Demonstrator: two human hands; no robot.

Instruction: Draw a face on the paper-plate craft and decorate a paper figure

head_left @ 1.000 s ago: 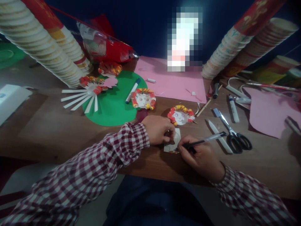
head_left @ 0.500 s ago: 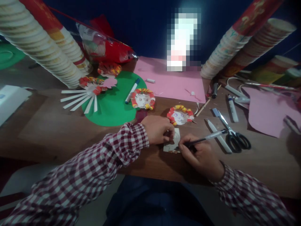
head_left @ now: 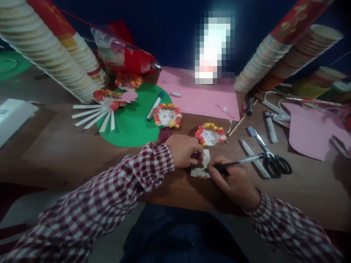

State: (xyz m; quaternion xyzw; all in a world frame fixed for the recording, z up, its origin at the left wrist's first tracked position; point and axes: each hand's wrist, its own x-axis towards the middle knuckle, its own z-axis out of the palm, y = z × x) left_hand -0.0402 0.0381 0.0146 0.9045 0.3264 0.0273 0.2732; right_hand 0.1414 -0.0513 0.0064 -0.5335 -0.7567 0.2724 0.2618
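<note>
A small piece of pale paper (head_left: 201, 169) with dark drawn lines lies near the table's front edge. My right hand (head_left: 236, 182) is closed round a clear-barrelled pen (head_left: 241, 160), its tip down at the paper's right side; my fingers partly hide the tip. With curled fingers, my left hand (head_left: 185, 152) holds the paper by its upper left part. Just beyond the paper sits a round craft face (head_left: 210, 134) with a red and yellow wrapped rim. A second such face (head_left: 167, 115) rests farther left, by the edge of a green round sheet (head_left: 123, 131).
On the right lie black-handled scissors (head_left: 276, 166), a white marker-like stick (head_left: 255, 159) and another marker (head_left: 271, 127). Pink sheets (head_left: 186, 87) spread at the back. Stacked paper-cup columns (head_left: 55, 54) rise on both sides. A blue-capped marker (head_left: 155, 106) lies on the green sheet.
The pen and my right hand have shifted very slightly over the paper. My left hand keeps its place, and the view has moved a little.
</note>
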